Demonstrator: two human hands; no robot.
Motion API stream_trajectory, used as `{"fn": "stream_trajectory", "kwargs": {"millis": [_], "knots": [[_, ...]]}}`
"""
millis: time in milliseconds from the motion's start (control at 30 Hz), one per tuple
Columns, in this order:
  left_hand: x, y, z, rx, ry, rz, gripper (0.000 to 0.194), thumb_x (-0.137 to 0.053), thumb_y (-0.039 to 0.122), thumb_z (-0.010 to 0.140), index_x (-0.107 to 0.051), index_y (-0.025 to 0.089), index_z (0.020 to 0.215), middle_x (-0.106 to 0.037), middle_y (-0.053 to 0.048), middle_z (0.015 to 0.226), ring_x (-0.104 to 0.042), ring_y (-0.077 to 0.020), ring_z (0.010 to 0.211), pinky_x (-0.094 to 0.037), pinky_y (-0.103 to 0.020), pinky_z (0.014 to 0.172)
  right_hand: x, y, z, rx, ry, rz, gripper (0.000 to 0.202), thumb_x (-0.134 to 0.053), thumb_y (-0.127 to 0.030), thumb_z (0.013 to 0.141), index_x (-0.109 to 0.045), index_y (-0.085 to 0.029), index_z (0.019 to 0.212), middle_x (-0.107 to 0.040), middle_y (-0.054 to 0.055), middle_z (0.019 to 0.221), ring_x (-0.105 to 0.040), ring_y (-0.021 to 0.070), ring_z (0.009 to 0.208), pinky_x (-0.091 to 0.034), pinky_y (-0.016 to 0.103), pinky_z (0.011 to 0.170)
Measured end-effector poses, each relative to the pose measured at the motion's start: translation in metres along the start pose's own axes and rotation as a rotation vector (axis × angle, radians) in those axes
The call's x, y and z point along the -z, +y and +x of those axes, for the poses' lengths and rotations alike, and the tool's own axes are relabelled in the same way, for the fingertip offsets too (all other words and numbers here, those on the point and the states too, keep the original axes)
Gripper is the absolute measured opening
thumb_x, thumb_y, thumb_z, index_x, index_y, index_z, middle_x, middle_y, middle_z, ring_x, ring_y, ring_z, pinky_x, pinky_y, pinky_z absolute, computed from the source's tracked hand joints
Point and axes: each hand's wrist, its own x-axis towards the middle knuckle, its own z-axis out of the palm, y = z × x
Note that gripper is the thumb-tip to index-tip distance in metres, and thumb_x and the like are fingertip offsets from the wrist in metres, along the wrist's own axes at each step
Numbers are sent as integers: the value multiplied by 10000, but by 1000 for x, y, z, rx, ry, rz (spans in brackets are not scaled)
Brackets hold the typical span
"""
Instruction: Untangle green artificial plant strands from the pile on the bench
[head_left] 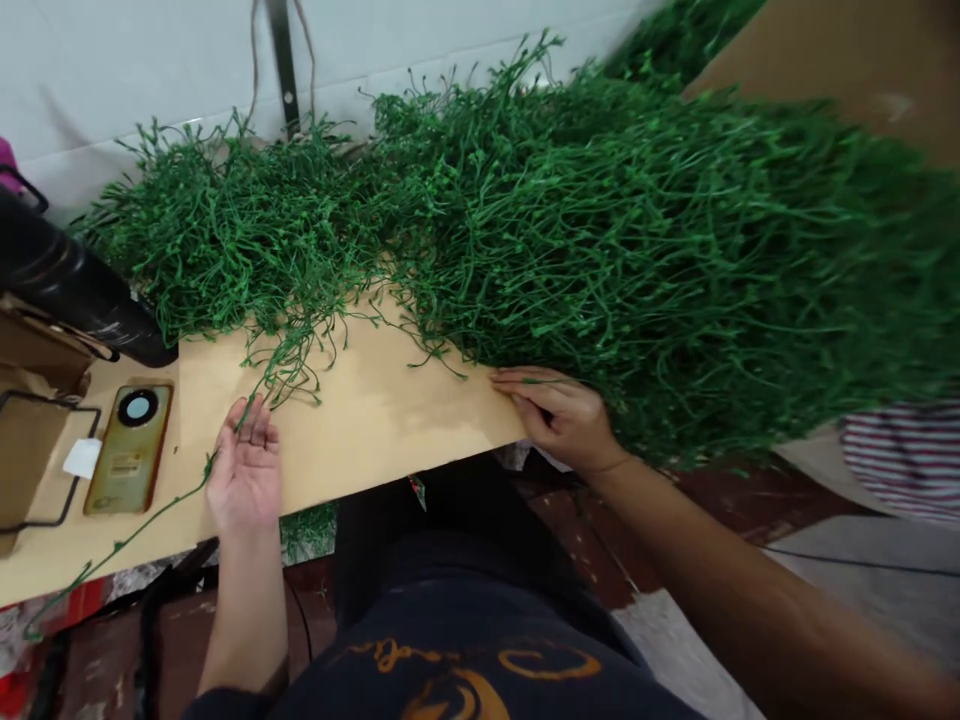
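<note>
My left hand (246,470) is turned palm up at the table's front edge, fingers curled round a long, thin green plastic stem (161,508). That stem runs down to the left past the edge, with small buds along it. My right hand (566,415) is closed in a pinch at the front edge, beside the large heap of green plastic stems (585,230). A bit of green stem shows at its fingers; the rest is hidden. Between the hands, a few loose stems (296,350) trail from the smaller heap (225,220) onto the tan tabletop (390,420).
A phone (129,450) lies on the left of the table, next to a black wire frame (52,522) and a black tube-like object (82,275). Brown cardboard (840,60) stands at the back right. Striped cloth (900,460) shows at the far right.
</note>
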Motion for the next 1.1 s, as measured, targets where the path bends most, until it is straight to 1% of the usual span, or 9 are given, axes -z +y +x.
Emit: {"fn": "stream_trajectory", "kwargs": {"millis": [200, 333, 500, 567, 633, 733, 833, 967, 1100], "knots": [[-4, 1, 3, 26, 18, 41, 263, -479, 266, 881, -726, 178, 896, -732, -64, 970, -666, -108, 859, -533, -200, 729, 1, 0, -1, -52, -6, 1, 280, -537, -34, 739, -677, -151, 952, -722, 105, 956, -690, 205, 925, -583, 364, 835], [-5, 0, 3, 25, 32, 29, 293, -456, 270, 890, -728, 162, 892, -729, -72, 973, -665, -112, 860, -542, -205, 722, 1, -1, 0, -44, -1, -4, 274, -541, -29, 733, -670, -148, 945, -721, 108, 942, -689, 205, 919, -584, 361, 827], [-1, 0, 2, -6, 12, 37, 290, -471, 310, 889, -721, 168, 927, -720, -77, 1003, -654, -109, 877, -536, -209, 759, 2, -6, 3, -36, -2, -25, 247, -535, -32, 746, -659, -139, 931, -718, 114, 917, -686, 211, 908, -584, 369, 816], [0, 1, 1, -27, 8, 36, 288, -484, 325, 884, -718, 164, 928, -717, -79, 998, -651, -113, 890, -537, -214, 767, 4, -10, 4, -48, -25, -39, 236, -536, -33, 754, -659, -127, 934, -714, 122, 934, -680, 213, 919, -579, 372, 828], [-1, 1, 1, -44, 11, 38, 278, -507, 338, 873, -714, 160, 925, -713, -81, 994, -649, -117, 901, -538, -214, 766, 9, -17, 5, -74, -81, -64, 234, -540, -46, 769, -659, -118, 957, -703, 133, 988, -664, 223, 965, -568, 384, 851], [-5, 1, 0, -53, 32, 46, 263, -541, 345, 855, -709, 150, 907, -708, -81, 977, -652, -114, 873, -543, -205, 738, 21, -26, 2, -117, -201, -91, 230, -544, -95, 801, -662, -130, 995, -682, 134, 1058, -630, 237, 1034, -551, 407, 876], [-11, 1, -2, -61, 51, 71, 260, -539, 349, 858, -706, 151, 891, -705, -84, 970, -650, -112, 850, -547, -204, 732, 35, -31, -4, -118, -264, -61, 202, -548, -127, 817, -663, -144, 982, -678, 125, 1054, -615, 247, 1040, -548, 426, 863], [-18, 2, -3, -85, 96, 107, 292, -509, 375, 877, -702, 155, 870, -702, -85, 933, -649, -116, 836, -547, -206, 726, 46, -27, -7, -88, -279, 29, 167, -563, -122, 814, -651, -152, 953, -683, 112, 1032, -607, 258, 1044, -558, 440, 826], [-22, 4, -4, -100, 127, 112, 305, -535, 410, 864, -693, 149, 858, -696, -79, 904, -651, -118, 819, -549, -209, 692, 50, -16, -3, -67, -297, 164, 161, -568, -115, 814, -646, -182, 939, -693, 87, 1012, -621, 240, 1023, -571, 426, 814]]}}
